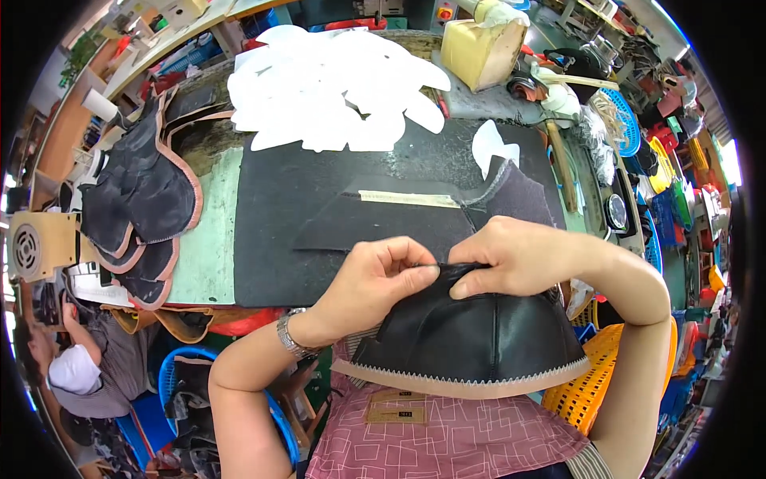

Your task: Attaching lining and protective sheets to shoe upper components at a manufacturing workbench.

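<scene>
Lower centre of frame: we hold a shiny black piece (455, 335) with a tan stitched edge (463, 388), its upper rim gripped by the fingers of our left hand (375, 279) and right hand (515, 259). Mid-frame: dark cut pieces (375, 223) on the black-topped surface (271, 271). Top centre: heaped white cutouts (327, 84).

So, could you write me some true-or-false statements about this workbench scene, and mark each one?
1. The left hand and right hand both grip the upper edge of a black piece. True.
2. The metal wristband is on the right wrist. False: it is on the left wrist.
3. Many white flat pieces lie heaped at the far end of the dark mat. True.
4. The band along the black piece's lower edge is bright blue. False: it is tan.
5. The orange basket stands at the person's left. False: it is at the right.
</scene>
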The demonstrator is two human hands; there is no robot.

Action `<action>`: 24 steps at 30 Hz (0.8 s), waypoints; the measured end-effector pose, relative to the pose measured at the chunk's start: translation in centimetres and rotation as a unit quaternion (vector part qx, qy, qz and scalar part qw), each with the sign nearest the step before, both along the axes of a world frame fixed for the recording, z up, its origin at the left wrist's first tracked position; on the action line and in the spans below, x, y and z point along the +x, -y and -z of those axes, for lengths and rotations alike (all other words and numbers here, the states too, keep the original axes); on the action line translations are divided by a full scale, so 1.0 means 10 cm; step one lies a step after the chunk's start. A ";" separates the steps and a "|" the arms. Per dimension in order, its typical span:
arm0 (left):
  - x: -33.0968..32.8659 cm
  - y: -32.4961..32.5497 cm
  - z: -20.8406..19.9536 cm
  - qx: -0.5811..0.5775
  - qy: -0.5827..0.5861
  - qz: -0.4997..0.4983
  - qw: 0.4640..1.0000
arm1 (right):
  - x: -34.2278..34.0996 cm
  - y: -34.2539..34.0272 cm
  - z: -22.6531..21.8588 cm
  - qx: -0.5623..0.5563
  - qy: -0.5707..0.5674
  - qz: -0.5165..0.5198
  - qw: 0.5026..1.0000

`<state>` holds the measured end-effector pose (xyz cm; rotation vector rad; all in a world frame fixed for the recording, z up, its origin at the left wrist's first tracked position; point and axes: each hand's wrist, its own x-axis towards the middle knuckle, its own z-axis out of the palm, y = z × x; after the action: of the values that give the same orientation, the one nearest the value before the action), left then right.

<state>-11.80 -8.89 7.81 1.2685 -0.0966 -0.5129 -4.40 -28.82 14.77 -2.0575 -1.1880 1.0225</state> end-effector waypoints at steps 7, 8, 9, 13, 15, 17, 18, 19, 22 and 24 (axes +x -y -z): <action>0.25 -0.10 0.26 0.103 -0.012 -0.009 0.995 | -0.06 -0.05 0.22 -0.009 0.053 0.050 0.997; 0.39 -0.18 0.24 0.094 -0.020 -0.002 0.995 | -0.03 -0.04 0.24 0.007 0.012 0.057 0.998; 0.55 -0.26 0.39 0.169 0.063 -0.088 0.980 | -0.02 -0.04 0.23 0.017 0.011 0.045 0.999; 0.94 -0.56 0.78 0.610 0.325 -0.156 0.706 | 0.03 -0.04 0.29 0.078 -0.023 0.024 0.996; 1.09 -0.56 0.79 0.558 0.237 -0.101 0.789 | 0.07 -0.09 0.29 0.117 -0.029 0.018 0.993; 1.23 -0.65 0.72 0.294 0.021 0.006 0.955 | 0.10 -0.11 0.24 0.112 -0.067 0.038 0.991; 1.22 -0.63 0.62 0.252 -0.017 0.009 0.967 | 0.13 -0.10 0.26 0.117 -0.080 0.054 0.988; 1.20 -0.62 0.50 0.210 -0.055 0.010 0.976 | 0.15 -0.09 0.29 0.103 -0.093 0.068 0.988; 1.05 -0.65 0.03 0.391 -0.009 0.153 0.908 | 0.19 -0.09 0.28 0.083 -0.112 0.091 0.986; 0.94 -0.62 -0.08 0.417 -0.040 0.172 0.891 | 0.25 -0.11 0.31 0.070 -0.111 0.079 0.988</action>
<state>-2.42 -2.68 8.58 2.0881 -0.0260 -0.9742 -1.87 -27.71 11.70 -1.8419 -0.9407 1.0305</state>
